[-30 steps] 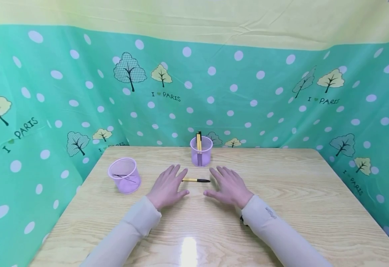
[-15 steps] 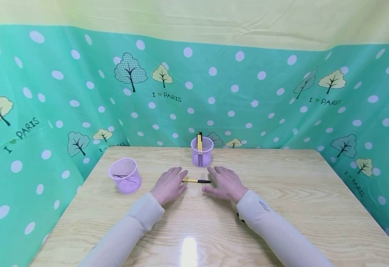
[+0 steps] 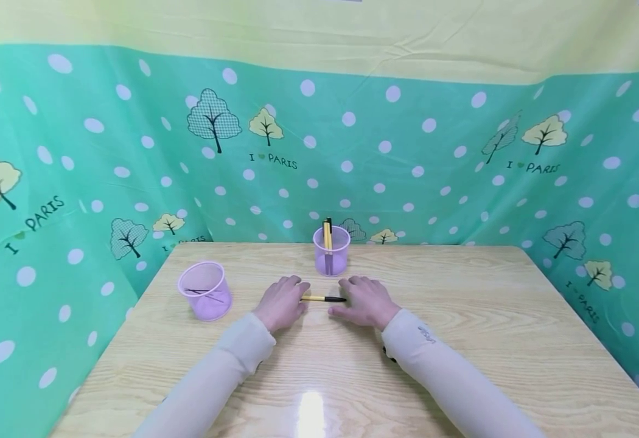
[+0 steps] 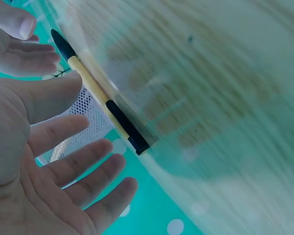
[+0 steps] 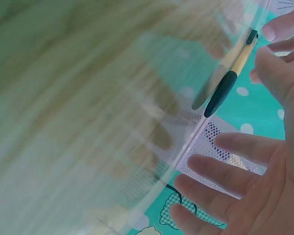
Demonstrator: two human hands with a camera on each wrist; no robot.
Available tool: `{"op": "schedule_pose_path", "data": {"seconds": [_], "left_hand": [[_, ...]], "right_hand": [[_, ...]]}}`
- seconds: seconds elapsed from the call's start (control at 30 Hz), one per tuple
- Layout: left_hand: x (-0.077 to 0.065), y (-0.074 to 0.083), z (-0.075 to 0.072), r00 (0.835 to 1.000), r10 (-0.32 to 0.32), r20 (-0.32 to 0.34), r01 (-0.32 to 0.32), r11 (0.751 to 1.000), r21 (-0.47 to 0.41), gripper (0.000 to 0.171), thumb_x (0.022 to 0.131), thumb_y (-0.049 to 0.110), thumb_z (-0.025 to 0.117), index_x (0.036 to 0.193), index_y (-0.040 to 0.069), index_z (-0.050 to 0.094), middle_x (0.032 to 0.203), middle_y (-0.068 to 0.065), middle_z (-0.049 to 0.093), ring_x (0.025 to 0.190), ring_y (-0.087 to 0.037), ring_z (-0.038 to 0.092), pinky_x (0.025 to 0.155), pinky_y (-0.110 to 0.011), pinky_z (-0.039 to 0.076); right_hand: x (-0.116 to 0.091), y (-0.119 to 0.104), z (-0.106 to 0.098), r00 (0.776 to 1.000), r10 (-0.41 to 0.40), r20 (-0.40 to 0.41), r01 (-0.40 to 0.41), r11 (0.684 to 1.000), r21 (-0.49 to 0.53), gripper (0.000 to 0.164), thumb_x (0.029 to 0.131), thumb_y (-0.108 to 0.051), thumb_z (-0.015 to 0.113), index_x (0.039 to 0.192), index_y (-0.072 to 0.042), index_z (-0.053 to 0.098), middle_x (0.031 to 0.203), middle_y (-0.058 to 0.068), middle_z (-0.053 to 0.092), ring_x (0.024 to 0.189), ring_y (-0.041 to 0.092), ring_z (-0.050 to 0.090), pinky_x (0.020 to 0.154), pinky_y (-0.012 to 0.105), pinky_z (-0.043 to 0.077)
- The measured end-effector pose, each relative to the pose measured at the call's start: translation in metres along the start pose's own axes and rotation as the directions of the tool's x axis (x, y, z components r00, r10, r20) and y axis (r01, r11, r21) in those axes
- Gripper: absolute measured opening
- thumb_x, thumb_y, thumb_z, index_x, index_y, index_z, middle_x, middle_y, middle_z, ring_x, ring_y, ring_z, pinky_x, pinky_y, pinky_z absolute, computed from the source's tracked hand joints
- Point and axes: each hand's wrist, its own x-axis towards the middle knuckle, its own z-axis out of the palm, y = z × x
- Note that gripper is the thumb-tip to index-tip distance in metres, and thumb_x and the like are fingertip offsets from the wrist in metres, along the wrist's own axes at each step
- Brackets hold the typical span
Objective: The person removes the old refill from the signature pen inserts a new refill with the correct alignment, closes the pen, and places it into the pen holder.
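Note:
A ballpoint pen (image 3: pixel 324 298) with a yellow barrel and black ends lies crosswise on the table, between my two hands. My left hand (image 3: pixel 283 303) is beside its left end, fingers relaxed and spread; in the left wrist view a gap shows between the fingers and the pen (image 4: pixel 90 83). Near the black grip end is my right hand (image 3: pixel 367 302), palm facing inward. Its fingers (image 5: pixel 225 176) are spread and hold nothing in the right wrist view. Just behind the pen stands a purple mesh pen cup (image 3: pixel 339 263) with yellow-and-black pens upright in it.
Another purple mesh cup (image 3: pixel 212 306), with thin dark sticks leaning inside, stands at the table's left side. A green dotted curtain (image 3: pixel 434 182) hangs behind the wooden table (image 3: pixel 489 322). A small dark object peeks out beneath the right sleeve (image 3: pixel 407 334).
Both hands have come slightly inward, closer to the pen and to each other, with their fingers drawn in a little. The pen and cups have stayed in place.

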Motion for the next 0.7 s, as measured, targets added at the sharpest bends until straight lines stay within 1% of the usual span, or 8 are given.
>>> {"op": "schedule_pose_path", "data": {"seconds": [0.13,0.23,0.3,0.43,0.57,0.7], "left_hand": [[0.004,0.000,0.002,1.000,-0.008,0.027,0.008,1.000,-0.001,0.033,0.083,0.016,0.071,0.115,0.006,0.065,0.108,-0.014,0.061,0.095,-0.030,0.057,0.080,-0.044,0.050],[0.007,0.000,0.004,0.999,-0.014,0.047,0.014,1.000,-0.005,0.036,0.083,0.016,0.071,0.118,0.006,0.064,0.108,-0.014,0.061,0.095,-0.029,0.057,0.080,-0.043,0.050],[0.009,0.000,0.005,0.998,-0.021,0.058,0.021,1.000,-0.005,0.039,0.083,0.016,0.071,0.120,0.007,0.063,0.108,-0.013,0.061,0.094,-0.028,0.057,0.081,-0.042,0.050],[0.013,0.001,0.007,0.998,-0.030,0.064,0.030,1.000,-0.003,0.037,0.083,0.015,0.071,0.119,0.007,0.064,0.102,-0.011,0.060,0.089,-0.026,0.056,0.077,-0.039,0.050],[0.014,0.002,0.008,0.998,-0.027,0.061,0.027,1.000,-0.004,0.028,0.083,0.010,0.070,0.111,0.008,0.068,0.093,-0.009,0.059,0.082,-0.024,0.055,0.070,-0.038,0.050],[0.016,0.001,0.011,0.998,-0.025,0.053,0.026,1.000,-0.009,0.025,0.079,0.003,0.068,0.104,0.008,0.069,0.086,-0.008,0.057,0.077,-0.023,0.054,0.065,-0.037,0.049]], "right_hand": [[0.002,-0.001,0.000,1.000,-0.004,0.018,0.004,1.000,-0.004,0.058,0.081,-0.063,0.062,0.112,-0.014,0.064,0.103,0.006,0.062,0.089,0.023,0.058,0.077,0.043,0.049],[0.005,-0.003,0.000,1.000,-0.008,0.021,0.008,1.000,0.007,0.049,0.081,-0.058,0.065,0.104,-0.015,0.066,0.092,0.002,0.060,0.080,0.019,0.055,0.071,0.040,0.048],[0.006,-0.004,0.000,1.000,-0.010,0.022,0.009,1.000,0.016,0.044,0.081,-0.055,0.067,0.101,-0.015,0.067,0.088,0.001,0.058,0.076,0.018,0.054,0.068,0.039,0.047],[0.009,-0.006,-0.002,0.999,-0.005,0.038,0.004,1.000,0.010,0.039,0.081,-0.051,0.069,0.099,-0.016,0.068,0.086,0.000,0.056,0.074,0.018,0.052,0.066,0.038,0.047],[0.011,-0.008,-0.002,0.999,-0.001,0.053,0.001,1.000,-0.001,0.030,0.082,-0.042,0.072,0.095,-0.015,0.069,0.086,0.000,0.055,0.074,0.018,0.051,0.065,0.037,0.047],[0.014,-0.010,-0.003,0.998,0.002,0.059,-0.001,1.000,-0.010,0.021,0.083,-0.032,0.073,0.094,-0.015,0.069,0.084,0.000,0.053,0.073,0.018,0.050,0.063,0.035,0.047]]}}
